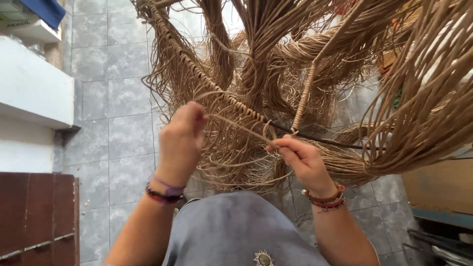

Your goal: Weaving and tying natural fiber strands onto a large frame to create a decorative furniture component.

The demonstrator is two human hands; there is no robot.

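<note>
A large mass of tan rattan strands [276, 64] hangs in front of me, partly woven around a dark metal rod [320, 140]. A finished braided edge [197, 69] runs diagonally down to the rod. My left hand [180, 140] is closed on a thin strand and holds it taut toward the weave. My right hand [300, 157] pinches the same kind of strand [241, 127] just below the rod, beside a wrapped vertical spoke [304, 98]. Both wrists wear bracelets. Grey cloth [236, 226] covers my lap below.
Grey tiled floor [113, 98] lies beneath. A white ledge [34, 83] sits at left, with a dark red wooden panel [37, 216] below it. At right there is a cardboard box [438, 184] and dark tools [438, 244] on the floor.
</note>
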